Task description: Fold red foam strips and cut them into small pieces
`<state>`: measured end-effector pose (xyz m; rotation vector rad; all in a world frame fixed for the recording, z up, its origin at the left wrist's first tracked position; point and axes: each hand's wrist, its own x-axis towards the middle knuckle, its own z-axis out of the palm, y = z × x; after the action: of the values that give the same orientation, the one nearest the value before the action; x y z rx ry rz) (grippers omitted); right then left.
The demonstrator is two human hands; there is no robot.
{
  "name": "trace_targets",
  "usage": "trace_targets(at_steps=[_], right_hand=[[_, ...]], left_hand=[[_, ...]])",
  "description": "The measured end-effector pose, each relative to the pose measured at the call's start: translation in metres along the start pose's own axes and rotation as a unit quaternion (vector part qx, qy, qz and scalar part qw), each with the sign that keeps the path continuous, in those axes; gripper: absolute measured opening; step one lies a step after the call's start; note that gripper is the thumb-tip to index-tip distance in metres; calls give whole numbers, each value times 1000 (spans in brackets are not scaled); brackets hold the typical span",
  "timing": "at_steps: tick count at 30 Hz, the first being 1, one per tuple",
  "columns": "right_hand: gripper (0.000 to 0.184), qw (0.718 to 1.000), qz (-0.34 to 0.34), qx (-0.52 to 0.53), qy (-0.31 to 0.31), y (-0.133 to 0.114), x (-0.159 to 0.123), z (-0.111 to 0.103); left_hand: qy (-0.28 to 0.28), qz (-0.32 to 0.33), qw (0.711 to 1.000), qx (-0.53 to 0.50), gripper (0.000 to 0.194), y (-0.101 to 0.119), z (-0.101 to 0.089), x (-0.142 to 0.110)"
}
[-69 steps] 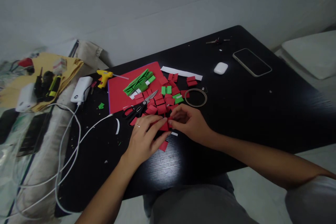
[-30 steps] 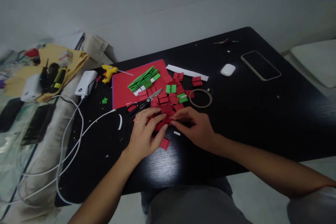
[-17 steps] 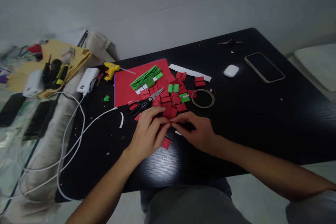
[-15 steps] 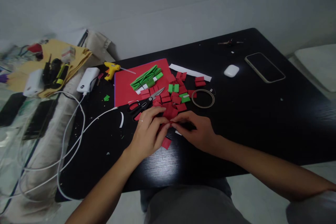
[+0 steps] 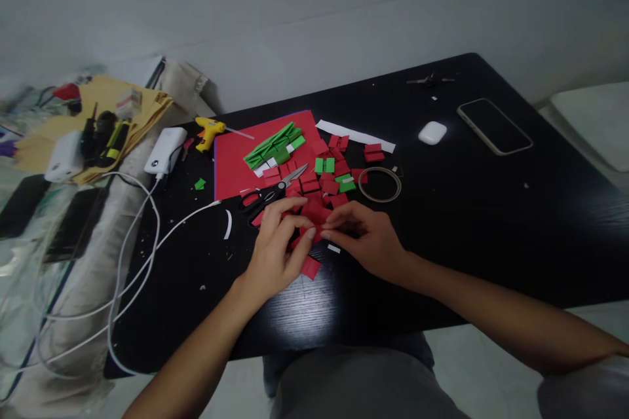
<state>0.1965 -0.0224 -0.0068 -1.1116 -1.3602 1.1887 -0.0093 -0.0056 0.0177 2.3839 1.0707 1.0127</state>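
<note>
Pinching one red paper piece (image 5: 318, 236) from either side, the person's two hands meet at the near edge of a red pile on the bench (image 5: 457, 229). The left hand (image 5: 284, 241) has its thumb and fingers closed on the left part; the right hand (image 5: 368, 236) has thumb and forefinger together on the right end. The held piece lies roughly crosswise, its long axis running from hand to hand; fingertips cover part of it, and I cannot tell which end is its front.

Beyond it are well over ten folded red pieces, too overlapped for an exact count, and two small green pieces (image 5: 345, 183). One loose red square (image 5: 310, 267) sits just nearer the person than the hands. One pair of scissors (image 5: 281, 188) lies on the pile's left side, blades aimed away and to the right. One green folded bundle (image 5: 274, 145) slants the same way on one red sheet (image 5: 228, 170). Around these are one yellow glue gun (image 5: 209, 133), one ring (image 5: 362, 194), one long white strip (image 5: 356, 135), one white case (image 5: 432, 133) and one phone (image 5: 495, 126).
</note>
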Motion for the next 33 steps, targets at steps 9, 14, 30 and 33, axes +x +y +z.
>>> trace_targets(at_steps=[9, 14, 30, 33], right_hand=[[9, 999, 13, -28, -42, -7, 5, -2], [7, 993, -15, -103, -49, -10, 6, -5], [6, 989, -46, -124, -59, -14, 6, -4], [5, 988, -51, -132, -61, -15, 6, -4]], left_hand=[[19, -54, 997, -57, 5, -1, 4, -2], [18, -58, 996, -60, 7, -2, 5, -1], [36, -89, 990, -105, 6, -2, 7, -2], [39, -89, 990, -102, 6, -1, 8, -3]])
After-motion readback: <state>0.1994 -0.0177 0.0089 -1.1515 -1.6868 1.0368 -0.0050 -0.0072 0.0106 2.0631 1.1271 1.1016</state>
